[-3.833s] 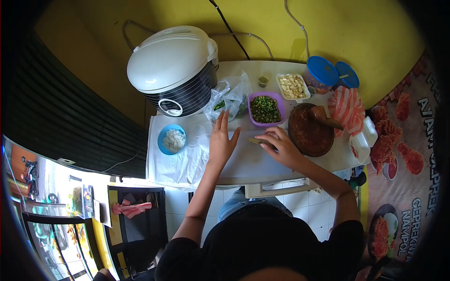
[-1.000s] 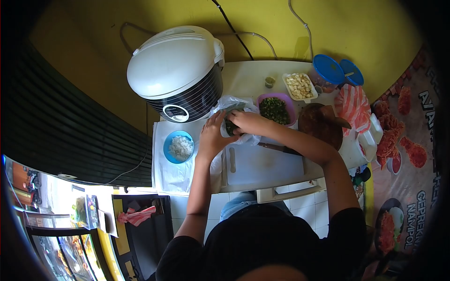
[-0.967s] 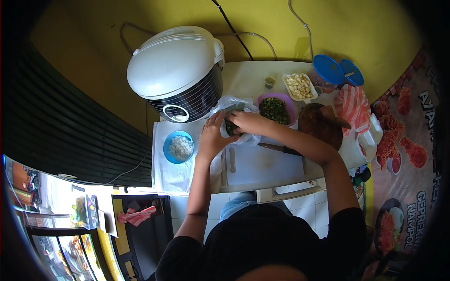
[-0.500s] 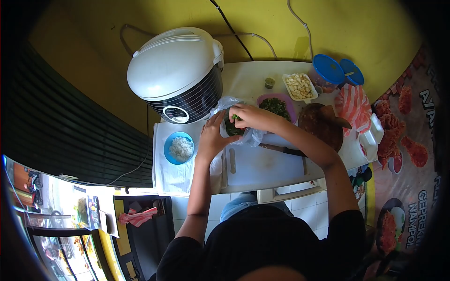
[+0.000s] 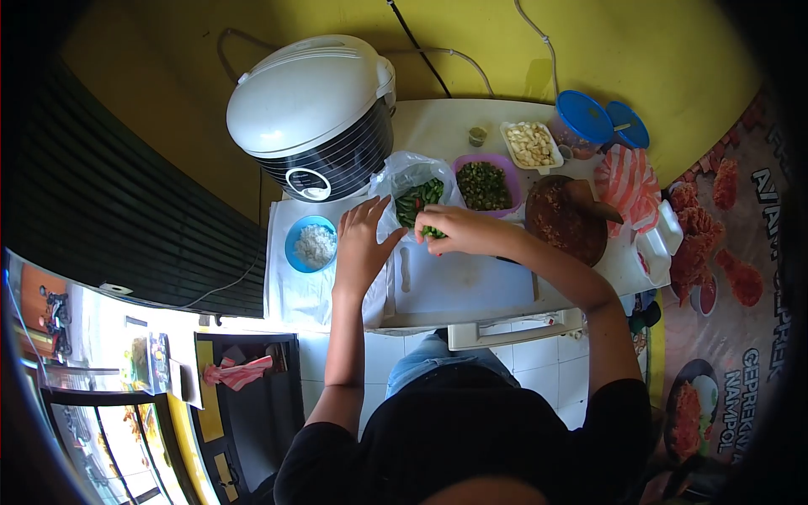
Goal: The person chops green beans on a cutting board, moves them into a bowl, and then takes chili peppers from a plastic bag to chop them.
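My right hand [image 5: 454, 227] is closed around a small bunch of green chilies [image 5: 433, 232], with a bit of red showing among them. It hangs over the upper part of the white cutting board [image 5: 471, 290], just in front of a clear plastic bag [image 5: 389, 178]. More green chilies [image 5: 418, 199] lie inside the open bag. My left hand [image 5: 362, 240] has its fingers spread at the bag's near left edge and holds nothing. A purple container [image 5: 513, 181] of chopped green pieces stands right of the bag.
A large rice cooker [image 5: 311, 109] stands at the back left, behind a blue bowl [image 5: 293, 244] of rice. To the right are a tray of peeled cloves [image 5: 530, 145], a brown stone mortar [image 5: 555, 231], blue-lidded tubs [image 5: 584, 116], a striped bag [image 5: 627, 189] and a foam box [image 5: 661, 244].
My right hand has come out of the bag towards the board with green chilies in it. My left hand has shifted slightly left, and the bag's opening now shows.
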Demonstrator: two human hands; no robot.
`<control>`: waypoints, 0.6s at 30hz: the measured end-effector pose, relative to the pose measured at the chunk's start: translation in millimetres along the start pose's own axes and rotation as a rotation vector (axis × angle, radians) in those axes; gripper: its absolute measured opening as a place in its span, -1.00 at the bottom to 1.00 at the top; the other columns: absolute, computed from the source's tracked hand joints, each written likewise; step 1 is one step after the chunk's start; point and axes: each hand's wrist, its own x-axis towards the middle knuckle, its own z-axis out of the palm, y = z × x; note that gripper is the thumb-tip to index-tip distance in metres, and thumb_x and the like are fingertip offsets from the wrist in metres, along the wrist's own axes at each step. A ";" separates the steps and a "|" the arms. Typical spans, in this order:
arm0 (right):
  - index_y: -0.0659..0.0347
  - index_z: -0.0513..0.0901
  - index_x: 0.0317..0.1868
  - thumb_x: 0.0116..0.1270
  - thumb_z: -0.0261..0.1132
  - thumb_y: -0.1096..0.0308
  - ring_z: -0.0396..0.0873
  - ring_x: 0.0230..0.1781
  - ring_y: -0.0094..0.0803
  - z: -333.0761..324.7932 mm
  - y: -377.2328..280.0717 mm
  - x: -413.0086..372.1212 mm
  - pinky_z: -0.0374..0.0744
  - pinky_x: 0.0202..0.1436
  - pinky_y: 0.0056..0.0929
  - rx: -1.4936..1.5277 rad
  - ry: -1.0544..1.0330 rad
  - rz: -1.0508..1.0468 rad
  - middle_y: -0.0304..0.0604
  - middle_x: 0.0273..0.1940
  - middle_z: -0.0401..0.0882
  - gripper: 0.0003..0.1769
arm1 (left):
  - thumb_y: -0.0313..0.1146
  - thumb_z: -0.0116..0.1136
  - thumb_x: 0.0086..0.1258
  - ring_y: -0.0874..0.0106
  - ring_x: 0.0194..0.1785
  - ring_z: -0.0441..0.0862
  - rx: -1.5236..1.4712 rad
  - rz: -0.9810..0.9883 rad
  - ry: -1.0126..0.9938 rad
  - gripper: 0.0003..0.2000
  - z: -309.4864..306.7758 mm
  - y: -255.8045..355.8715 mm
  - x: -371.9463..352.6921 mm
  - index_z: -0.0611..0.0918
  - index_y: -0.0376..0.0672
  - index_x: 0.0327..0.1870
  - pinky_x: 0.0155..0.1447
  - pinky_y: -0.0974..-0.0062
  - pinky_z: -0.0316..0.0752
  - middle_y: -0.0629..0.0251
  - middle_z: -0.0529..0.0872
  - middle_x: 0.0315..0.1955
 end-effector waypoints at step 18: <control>0.23 0.57 0.00 0.29 0.34 0.26 0.58 0.03 -0.14 64.1 71.4 -17.1 0.61 0.03 -0.21 -0.500 0.175 -0.368 -0.08 -0.03 0.45 -0.67 | 0.03 0.38 0.27 -0.11 0.37 0.35 -0.327 -0.154 0.022 0.03 56.6 65.9 -87.0 0.01 -0.43 0.53 0.42 0.10 0.29 -0.26 0.34 0.32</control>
